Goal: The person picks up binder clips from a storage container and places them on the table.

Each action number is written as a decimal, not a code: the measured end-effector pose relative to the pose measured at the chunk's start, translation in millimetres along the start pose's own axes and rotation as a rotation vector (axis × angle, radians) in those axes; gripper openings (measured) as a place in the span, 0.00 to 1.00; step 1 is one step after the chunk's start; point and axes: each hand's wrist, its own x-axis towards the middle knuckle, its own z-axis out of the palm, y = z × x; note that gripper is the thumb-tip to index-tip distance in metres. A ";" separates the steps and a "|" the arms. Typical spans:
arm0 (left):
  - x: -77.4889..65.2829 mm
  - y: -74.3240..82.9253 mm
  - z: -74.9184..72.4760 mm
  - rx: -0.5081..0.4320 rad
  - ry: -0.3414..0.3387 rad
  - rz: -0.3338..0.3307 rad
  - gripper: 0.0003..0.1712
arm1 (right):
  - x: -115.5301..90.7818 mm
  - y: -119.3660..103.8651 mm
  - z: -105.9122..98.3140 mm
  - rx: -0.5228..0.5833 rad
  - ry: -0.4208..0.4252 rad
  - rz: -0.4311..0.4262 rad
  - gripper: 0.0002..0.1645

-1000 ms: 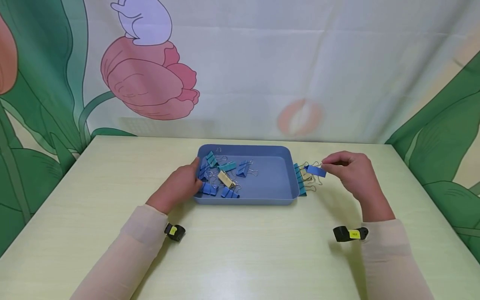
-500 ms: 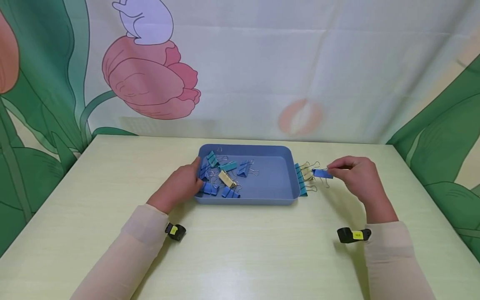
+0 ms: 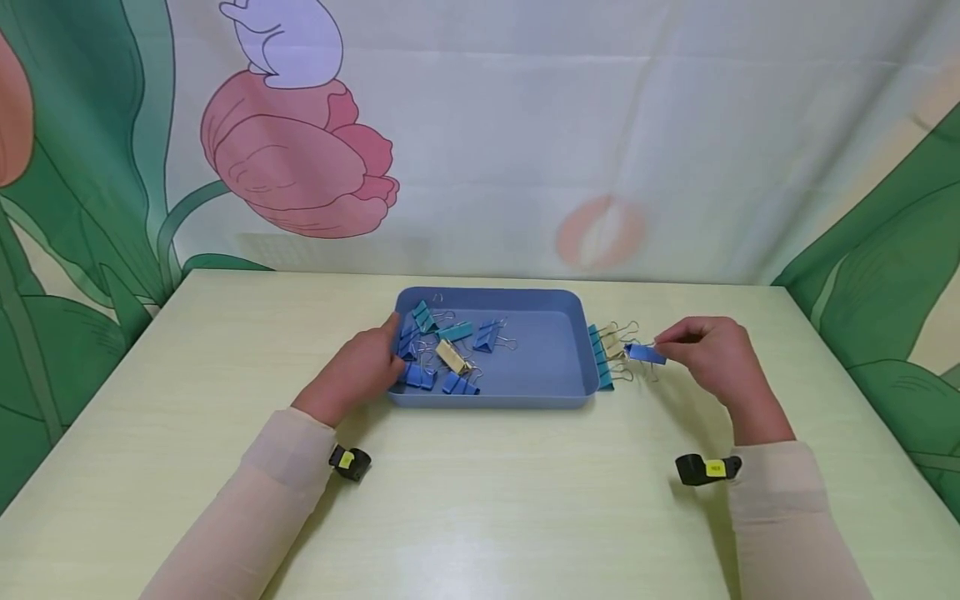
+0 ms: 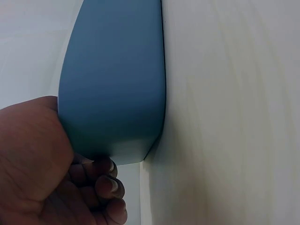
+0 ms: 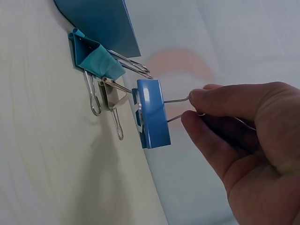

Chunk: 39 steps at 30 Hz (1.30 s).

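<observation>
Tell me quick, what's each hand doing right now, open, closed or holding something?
Left hand: closed on the blue tray, holding its left end.
Right hand: pinching a blue binder clip by its wire handle.

The left hand (image 3: 354,372) grips a tray (image 3: 536,350); the right hand (image 3: 711,357) pinches a blue clip (image 3: 646,355).

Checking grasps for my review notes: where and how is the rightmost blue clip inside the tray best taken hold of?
Probably pinch that blue clip by its wire loops, coming from above and the right. The loops stick out rightward over a bare stretch of the tray, and the other clips lie to its left, so that side should give room.
</observation>
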 end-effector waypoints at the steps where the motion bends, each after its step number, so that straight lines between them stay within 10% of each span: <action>1: 0.0 0.0 0.0 0.000 0.000 0.001 0.41 | 0.2 0.1 0.5 -0.004 -0.012 0.000 0.11; 39: 1.1 1.0 -1.7 0.017 -0.017 -0.014 0.41 | 6.3 1.5 17.5 -0.091 -0.156 -0.021 0.06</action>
